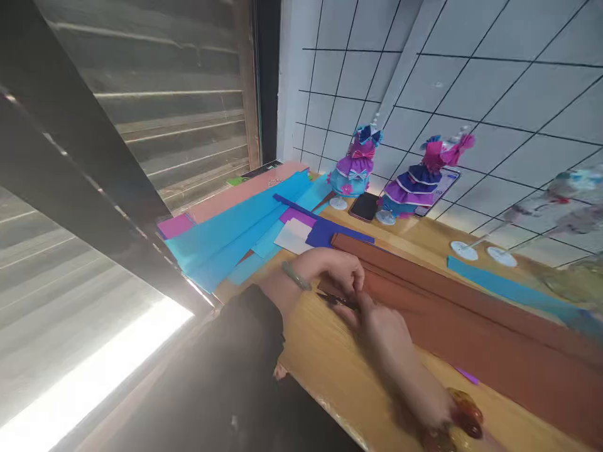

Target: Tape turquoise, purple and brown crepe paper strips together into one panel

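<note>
A long brown sheet [452,326], fabric or paper, stretches across the tabletop from the middle to the right edge. My left hand [343,270], with a pale green bangle at the wrist, is at its left end, fingers bent and pinching its edge. Just below, my right hand [384,326] is closed around dark scissors [332,298]. Their narrow tips point left, away from the palm; the handles are hidden by my fingers and blurred. The two hands nearly touch. What lies exactly between the fingertips is hard to make out.
Blue sheets [245,220], a pink sheet [230,194] and navy pieces [325,232] lie at the left back. Two dressed figures on stands [353,169] are by the tiled wall, near a phone [363,206]. A blue strip [509,285] and purple scrap [466,375] lie rightward.
</note>
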The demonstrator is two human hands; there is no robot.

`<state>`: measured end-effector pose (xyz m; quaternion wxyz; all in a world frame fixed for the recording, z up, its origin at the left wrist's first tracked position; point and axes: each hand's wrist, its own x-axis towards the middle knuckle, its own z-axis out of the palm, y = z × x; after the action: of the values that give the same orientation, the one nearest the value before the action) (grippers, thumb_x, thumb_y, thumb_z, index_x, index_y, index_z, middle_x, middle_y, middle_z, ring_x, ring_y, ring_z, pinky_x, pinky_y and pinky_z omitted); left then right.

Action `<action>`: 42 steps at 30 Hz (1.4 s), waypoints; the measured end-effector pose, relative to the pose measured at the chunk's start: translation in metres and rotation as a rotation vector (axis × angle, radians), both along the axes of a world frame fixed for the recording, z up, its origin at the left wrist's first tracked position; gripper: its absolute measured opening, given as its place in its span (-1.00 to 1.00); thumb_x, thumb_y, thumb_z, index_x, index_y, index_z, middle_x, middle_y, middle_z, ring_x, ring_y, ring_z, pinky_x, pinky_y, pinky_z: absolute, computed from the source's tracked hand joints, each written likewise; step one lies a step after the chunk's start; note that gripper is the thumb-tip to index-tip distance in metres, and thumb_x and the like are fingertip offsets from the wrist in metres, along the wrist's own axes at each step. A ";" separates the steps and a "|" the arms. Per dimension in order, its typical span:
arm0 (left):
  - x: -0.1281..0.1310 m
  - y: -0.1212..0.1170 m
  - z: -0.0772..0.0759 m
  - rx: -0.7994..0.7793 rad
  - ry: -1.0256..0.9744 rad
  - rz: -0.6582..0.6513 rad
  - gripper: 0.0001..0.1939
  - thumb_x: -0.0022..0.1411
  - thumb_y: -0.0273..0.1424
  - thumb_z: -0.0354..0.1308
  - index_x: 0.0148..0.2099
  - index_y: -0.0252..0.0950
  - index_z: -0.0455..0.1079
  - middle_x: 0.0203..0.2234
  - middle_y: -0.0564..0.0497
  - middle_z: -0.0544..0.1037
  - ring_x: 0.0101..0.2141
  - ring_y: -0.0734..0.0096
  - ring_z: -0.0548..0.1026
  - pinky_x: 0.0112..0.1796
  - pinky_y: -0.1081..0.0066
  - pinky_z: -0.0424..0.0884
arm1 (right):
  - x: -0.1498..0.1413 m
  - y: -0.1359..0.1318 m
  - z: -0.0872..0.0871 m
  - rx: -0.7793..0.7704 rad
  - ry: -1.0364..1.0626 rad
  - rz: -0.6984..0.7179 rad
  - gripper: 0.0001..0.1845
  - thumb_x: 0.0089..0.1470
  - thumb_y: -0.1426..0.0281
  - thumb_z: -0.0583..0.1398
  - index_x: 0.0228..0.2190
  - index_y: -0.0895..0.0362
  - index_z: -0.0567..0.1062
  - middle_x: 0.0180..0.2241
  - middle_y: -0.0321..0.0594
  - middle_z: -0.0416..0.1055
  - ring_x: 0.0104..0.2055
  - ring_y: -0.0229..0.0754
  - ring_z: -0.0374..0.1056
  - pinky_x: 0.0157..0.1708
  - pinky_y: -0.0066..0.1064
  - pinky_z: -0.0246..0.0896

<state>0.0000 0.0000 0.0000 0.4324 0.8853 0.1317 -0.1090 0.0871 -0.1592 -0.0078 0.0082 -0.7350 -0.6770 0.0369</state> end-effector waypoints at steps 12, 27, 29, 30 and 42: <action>0.001 0.002 -0.003 -0.086 0.054 0.028 -0.77 -0.16 -0.43 0.22 -0.33 -0.28 0.45 -0.55 0.12 0.47 -0.50 0.53 0.37 -0.52 0.53 0.25 | -0.002 0.003 -0.003 0.052 -0.033 0.054 -0.64 0.15 0.08 0.02 -0.27 0.08 0.41 -0.40 -0.19 0.54 -0.38 -0.06 0.46 -0.56 -0.40 0.02; -0.001 0.005 -0.005 -0.093 0.044 0.025 -0.69 -0.13 -0.29 0.30 -0.28 -0.28 0.44 -0.52 0.11 0.46 -0.50 0.53 0.37 -0.51 0.51 0.27 | -0.006 -0.017 -0.012 0.138 0.039 0.286 -0.62 0.14 0.04 0.02 -0.31 0.08 0.39 -0.51 -0.24 0.51 -0.47 -0.12 0.45 -0.57 -0.42 0.07; 0.000 0.006 -0.005 -0.096 0.043 0.017 -0.69 -0.12 -0.28 0.30 -0.28 -0.29 0.44 -0.52 0.10 0.47 -0.52 0.53 0.37 -0.52 0.51 0.26 | 0.002 -0.030 -0.011 0.094 0.117 0.333 -0.63 0.14 0.05 0.03 -0.30 0.07 0.39 -0.49 -0.26 0.51 -0.46 -0.13 0.45 -0.54 -0.42 0.13; 0.000 0.006 -0.005 -0.088 0.041 0.016 -0.70 -0.11 -0.28 0.30 -0.29 -0.29 0.45 -0.53 0.09 0.47 -0.52 0.54 0.37 -0.52 0.51 0.26 | 0.009 -0.038 -0.010 0.070 0.159 0.335 -0.65 0.14 0.06 0.03 -0.28 0.07 0.39 -0.46 -0.26 0.52 -0.43 -0.14 0.46 -0.51 -0.42 0.15; 0.004 0.001 0.002 0.041 0.093 0.112 -0.55 -0.05 0.02 0.21 -0.39 -0.30 0.41 -0.60 0.05 0.47 -0.59 0.49 0.40 -0.61 0.53 0.19 | 0.141 -0.172 0.002 0.008 0.356 -0.447 -0.61 0.09 0.02 0.02 -0.24 0.05 0.36 -0.31 -0.18 0.52 -0.31 -0.11 0.44 -0.35 -0.38 0.24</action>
<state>0.0043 0.0014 0.0018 0.4132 0.8791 0.2032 -0.1229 0.2286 -0.3308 -0.0059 0.1377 -0.8479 -0.4863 0.1598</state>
